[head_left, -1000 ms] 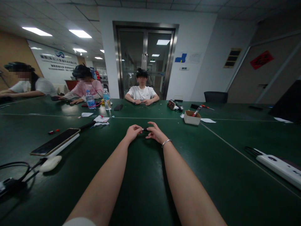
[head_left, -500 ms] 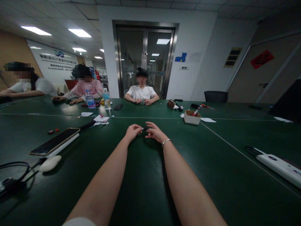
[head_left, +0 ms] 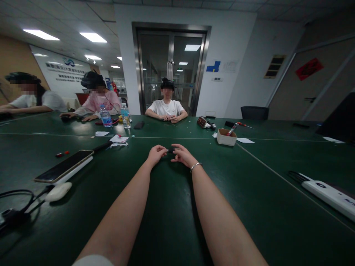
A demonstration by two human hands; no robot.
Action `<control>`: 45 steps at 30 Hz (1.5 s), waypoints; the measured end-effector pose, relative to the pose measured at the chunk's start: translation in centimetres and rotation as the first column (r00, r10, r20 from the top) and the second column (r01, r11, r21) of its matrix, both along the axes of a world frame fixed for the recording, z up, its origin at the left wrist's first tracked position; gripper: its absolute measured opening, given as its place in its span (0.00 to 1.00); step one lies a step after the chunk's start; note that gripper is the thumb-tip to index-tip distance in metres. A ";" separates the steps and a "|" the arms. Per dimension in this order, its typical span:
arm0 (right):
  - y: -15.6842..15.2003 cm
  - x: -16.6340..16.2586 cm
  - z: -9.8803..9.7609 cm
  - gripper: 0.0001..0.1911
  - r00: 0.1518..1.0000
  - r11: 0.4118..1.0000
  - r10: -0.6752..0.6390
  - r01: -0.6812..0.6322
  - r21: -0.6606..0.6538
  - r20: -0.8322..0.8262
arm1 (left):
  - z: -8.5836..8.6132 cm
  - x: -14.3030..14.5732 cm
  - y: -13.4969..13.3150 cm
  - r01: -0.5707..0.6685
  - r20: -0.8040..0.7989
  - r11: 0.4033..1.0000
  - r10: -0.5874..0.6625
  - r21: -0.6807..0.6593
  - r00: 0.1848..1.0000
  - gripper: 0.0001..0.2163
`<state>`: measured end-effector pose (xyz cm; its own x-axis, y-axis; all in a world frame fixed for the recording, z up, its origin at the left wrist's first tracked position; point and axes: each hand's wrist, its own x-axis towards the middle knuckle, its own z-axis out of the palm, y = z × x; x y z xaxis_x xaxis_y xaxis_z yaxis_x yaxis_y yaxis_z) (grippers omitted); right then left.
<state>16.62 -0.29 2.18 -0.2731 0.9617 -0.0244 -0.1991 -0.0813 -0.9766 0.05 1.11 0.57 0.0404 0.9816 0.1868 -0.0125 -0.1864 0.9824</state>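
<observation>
Head: right hand [head_left: 183,154], box [head_left: 226,140] with item [head_left: 233,129]

We looked from a head-worn camera above the near side of the green table [head_left: 249,210], facing forward and down across it, its top close below us and the glass doors [head_left: 156,66] well beyond its far side.

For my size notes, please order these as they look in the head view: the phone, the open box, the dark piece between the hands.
1. Phone: largest, though it also lies nearer than the box.
2. Open box.
3. Dark piece: smallest, partly hidden.
</observation>
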 end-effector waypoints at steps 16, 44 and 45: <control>-0.1 0.0 0.0 0.05 1.000 0.999 -0.025 0.024 -0.029 -0.017 | -0.7 0.1 0.2 0.055 -0.152 0.998 -0.049 0.036 0.987 0.10; 0.0 -0.1 -0.3 0.05 0.997 0.996 -0.073 0.072 -0.055 -0.021 | 0.1 0.3 -0.3 0.038 -0.098 0.999 -0.038 -0.005 0.994 0.07; 0.0 -0.1 -0.3 0.05 0.997 0.996 -0.073 0.072 -0.054 -0.019 | 0.0 0.3 -0.2 0.033 -0.103 0.999 -0.032 0.008 0.994 0.08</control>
<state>16.52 -0.27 1.91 -0.2034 0.9766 -0.0705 -0.2270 -0.1171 -0.9668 0.33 0.86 0.61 0.0914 0.9777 0.1893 0.0828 -0.1969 0.9769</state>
